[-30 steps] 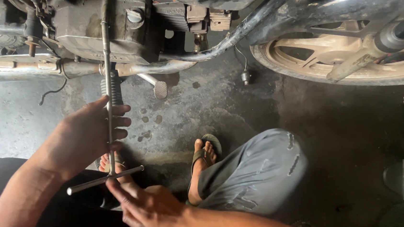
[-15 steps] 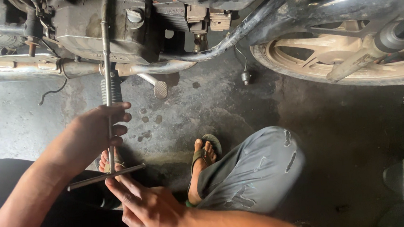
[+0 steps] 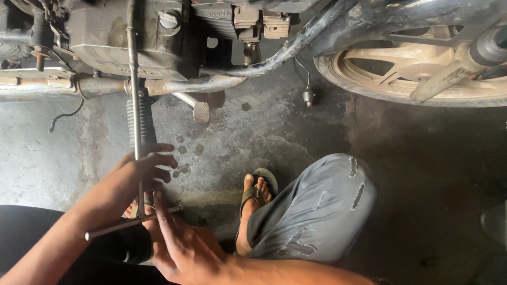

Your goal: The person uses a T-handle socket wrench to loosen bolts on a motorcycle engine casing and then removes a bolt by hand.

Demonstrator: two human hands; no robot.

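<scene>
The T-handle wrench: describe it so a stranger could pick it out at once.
Start at the motorcycle engine at the top left, above the chrome exhaust pipe. A thin steel shaft drops straight from it toward the person: the T-handle wrench. The left hand wraps the shaft, the right hand touches its crossbar; that crossbar sets it apart from the ribbed rubber footpeg behind it.

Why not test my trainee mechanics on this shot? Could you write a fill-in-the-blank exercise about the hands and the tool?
1. The left hand grips the long shaft of a ____-shaped wrench.
2. The right hand touches the wrench's ____ bar with its fingers.
3. The wrench's far end reaches up to the motorcycle's ____.
4. The foot wears a ____.

Missing words: T; cross; engine; sandal
</scene>
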